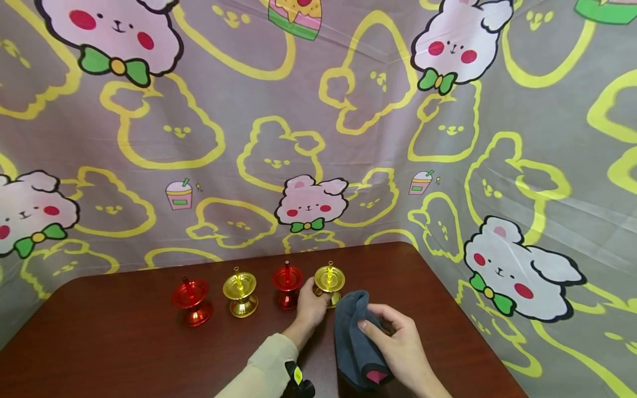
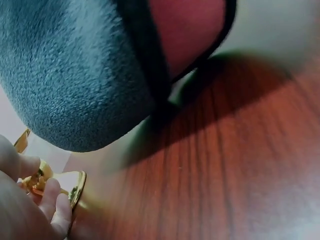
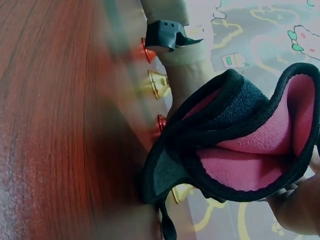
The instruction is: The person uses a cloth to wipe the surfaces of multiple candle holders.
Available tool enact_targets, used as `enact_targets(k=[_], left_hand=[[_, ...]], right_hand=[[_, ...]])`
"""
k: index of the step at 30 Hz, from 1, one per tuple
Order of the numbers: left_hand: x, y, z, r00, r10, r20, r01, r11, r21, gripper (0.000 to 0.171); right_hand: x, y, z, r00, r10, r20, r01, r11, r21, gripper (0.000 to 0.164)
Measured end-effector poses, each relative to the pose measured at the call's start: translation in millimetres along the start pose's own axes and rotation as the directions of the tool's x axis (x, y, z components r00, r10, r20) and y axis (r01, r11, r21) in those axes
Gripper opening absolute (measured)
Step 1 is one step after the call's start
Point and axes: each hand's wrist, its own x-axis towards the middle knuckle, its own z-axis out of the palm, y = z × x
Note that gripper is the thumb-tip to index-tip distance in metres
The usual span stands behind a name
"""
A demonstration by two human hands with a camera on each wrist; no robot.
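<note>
A gold candle holder (image 1: 330, 278) with a shallow dish and a thin upright tube stands at the right end of a row. My left hand (image 1: 312, 305) grips it by the waist below the dish; the left wrist view shows fingers around the narrow stem, just above the flared foot (image 2: 76, 186). Close by on the right, my right hand (image 1: 400, 338) pinches a folded blue-grey cleaning cloth (image 1: 353, 342) between thumb and fingers. Black edging and a pink underside (image 3: 250, 170) show on the cloth in the right wrist view, where it hides part of the gold holder.
Left of my left hand stand a red candle holder (image 1: 287, 279), another gold one (image 1: 240, 287) and another red one (image 1: 191, 294). All are on a dark brown wooden table (image 1: 124, 354). A patterned cloth curtain (image 1: 224, 182) hangs along the table's back and right edges.
</note>
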Motion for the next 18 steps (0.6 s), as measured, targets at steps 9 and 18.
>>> enact_targets(k=[9,18], left_hand=[[-18.2,13.8,-28.6,0.99,0.091,0.105,-0.088,0.996,-0.033,0.025],[-45.3,33.6,-81.0,0.948,0.143,0.283,-0.129,0.989,-0.066,0.035]], right_hand=[[3,-1,4,0.999,-0.034,-0.02,0.033,0.999,-0.016,0.022],[6,-3,12,1.0,-0.025,0.0,0.025,1.0,0.011,0.024]])
